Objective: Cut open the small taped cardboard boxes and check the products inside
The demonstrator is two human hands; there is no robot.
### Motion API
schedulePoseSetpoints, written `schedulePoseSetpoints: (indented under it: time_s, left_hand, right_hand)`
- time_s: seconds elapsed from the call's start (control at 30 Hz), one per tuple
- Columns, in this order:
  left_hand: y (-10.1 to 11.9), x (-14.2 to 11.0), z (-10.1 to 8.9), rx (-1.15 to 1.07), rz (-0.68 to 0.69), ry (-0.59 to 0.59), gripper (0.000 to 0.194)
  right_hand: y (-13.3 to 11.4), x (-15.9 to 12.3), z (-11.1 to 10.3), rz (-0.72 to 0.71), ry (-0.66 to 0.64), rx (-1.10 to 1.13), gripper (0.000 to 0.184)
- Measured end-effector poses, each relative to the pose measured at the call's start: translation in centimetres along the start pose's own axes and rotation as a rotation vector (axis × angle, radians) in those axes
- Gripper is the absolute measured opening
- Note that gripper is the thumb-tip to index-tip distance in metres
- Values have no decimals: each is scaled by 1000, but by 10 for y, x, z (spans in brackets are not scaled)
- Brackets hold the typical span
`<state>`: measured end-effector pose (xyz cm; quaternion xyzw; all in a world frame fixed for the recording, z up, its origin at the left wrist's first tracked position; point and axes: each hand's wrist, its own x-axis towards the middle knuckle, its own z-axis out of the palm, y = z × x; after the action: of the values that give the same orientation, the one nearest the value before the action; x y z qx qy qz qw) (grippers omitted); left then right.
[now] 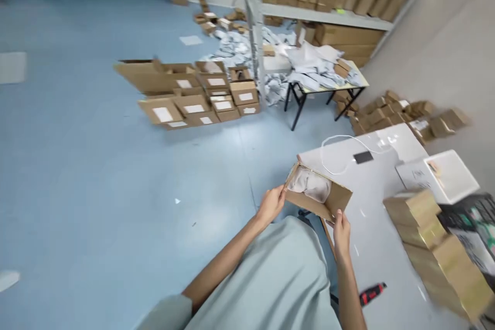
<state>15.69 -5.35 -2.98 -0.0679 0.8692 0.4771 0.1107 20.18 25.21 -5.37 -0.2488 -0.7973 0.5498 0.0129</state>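
Observation:
I hold a small open cardboard box point(332, 200) at the near corner of a white table point(381, 247). A pale bagged item point(309, 184) lies inside it. My left hand point(271, 204) grips the box's left end with curled fingers. My right hand point(341, 230) pinches its near right corner and the flap below it.
Brown boxes point(436, 247) are stacked on the table's right, beside a white tray point(452, 175), a white cable point(344, 152) with a dark phone point(362, 157), and a red-handled tool point(371, 294). Labelled cartons point(201, 95) sit on the blue floor; shelves and a black-legged table point(325, 82) stand behind.

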Motion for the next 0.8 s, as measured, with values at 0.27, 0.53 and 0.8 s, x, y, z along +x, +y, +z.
schedulePoseSetpoints:
  time_s: [0.27,0.53,0.8]
  left_hand:
    - [-106,-28,-142,-136,-367,484,37]
    - [-169,48,-264,-123,-520,634,45]
    - [-214,160,-405,-128,-620,640,51]
  right_hand:
    - [-124,33,219,-162,-506,-240,82]
    - [-194,66,411,-201,-659,-293,77]
    - [-285,121,572,-54,-761,-281,58]
